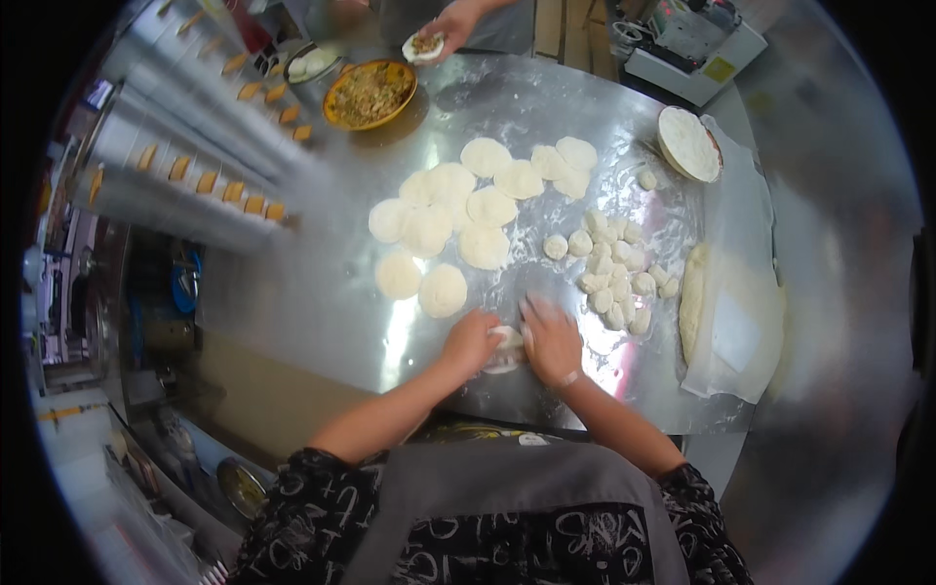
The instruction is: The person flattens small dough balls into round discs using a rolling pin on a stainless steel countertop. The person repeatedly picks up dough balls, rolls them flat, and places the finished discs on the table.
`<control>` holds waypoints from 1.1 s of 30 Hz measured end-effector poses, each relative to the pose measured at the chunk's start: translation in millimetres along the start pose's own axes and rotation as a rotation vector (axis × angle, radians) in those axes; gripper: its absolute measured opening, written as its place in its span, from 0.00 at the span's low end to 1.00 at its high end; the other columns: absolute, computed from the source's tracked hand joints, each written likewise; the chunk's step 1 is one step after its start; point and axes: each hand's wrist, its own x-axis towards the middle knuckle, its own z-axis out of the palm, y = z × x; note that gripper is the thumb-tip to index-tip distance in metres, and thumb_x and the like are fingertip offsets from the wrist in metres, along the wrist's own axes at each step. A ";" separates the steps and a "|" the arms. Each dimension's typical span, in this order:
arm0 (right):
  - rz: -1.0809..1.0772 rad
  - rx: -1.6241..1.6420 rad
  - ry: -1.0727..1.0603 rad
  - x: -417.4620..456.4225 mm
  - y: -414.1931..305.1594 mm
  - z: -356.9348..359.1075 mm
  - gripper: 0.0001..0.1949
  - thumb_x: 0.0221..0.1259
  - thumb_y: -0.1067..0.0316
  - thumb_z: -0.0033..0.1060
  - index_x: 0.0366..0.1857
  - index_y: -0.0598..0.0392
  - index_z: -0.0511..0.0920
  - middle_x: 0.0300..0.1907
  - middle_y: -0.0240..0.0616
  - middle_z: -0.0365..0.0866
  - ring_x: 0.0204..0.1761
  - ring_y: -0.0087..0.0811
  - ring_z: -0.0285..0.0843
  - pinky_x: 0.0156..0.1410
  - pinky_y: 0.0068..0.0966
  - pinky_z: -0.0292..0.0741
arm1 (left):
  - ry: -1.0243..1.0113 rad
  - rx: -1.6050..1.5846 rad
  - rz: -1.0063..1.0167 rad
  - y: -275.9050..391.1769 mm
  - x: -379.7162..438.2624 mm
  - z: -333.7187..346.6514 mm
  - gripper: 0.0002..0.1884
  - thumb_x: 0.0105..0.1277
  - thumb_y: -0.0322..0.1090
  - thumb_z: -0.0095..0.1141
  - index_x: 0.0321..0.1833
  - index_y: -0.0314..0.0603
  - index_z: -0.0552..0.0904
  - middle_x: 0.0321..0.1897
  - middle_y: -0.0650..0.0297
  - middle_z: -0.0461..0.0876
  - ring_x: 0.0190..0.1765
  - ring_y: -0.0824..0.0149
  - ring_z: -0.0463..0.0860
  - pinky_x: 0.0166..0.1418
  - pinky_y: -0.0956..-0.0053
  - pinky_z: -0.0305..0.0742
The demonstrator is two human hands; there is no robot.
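My left hand (470, 342) pinches the edge of a small dough round (506, 338) near the table's front edge. Palm down at the round's right side is my right hand (552, 342), its fingers stretched forward; whether anything lies under that palm is hidden. Motion blurs the strip between both hands. Ahead and to the left, several flattened dough wrappers (426, 228) lie spread out, some overlapping. A cluster of floured dough pieces (618, 267) sits to the right of my right hand.
The steel table (468, 102) carries a bowl of filling (369, 95), a bowl of flour (689, 142) and a dough slab (695, 307) under a plastic sheet (738, 292). Another person's hand (457, 25) holds a filled wrapper (423, 47). Stacked trays (197, 146) stand left, a machine (687, 55) far right.
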 end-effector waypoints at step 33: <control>-0.022 0.048 0.119 -101.0 34.3 -11.7 0.23 0.63 0.60 0.61 0.63 0.49 0.77 0.67 0.36 0.76 0.66 0.38 0.72 0.75 0.45 0.62 | 0.041 0.101 0.366 53.1 59.1 31.5 0.18 0.55 0.30 0.73 0.46 0.38 0.79 0.46 0.56 0.79 0.53 0.51 0.78 0.60 0.62 0.74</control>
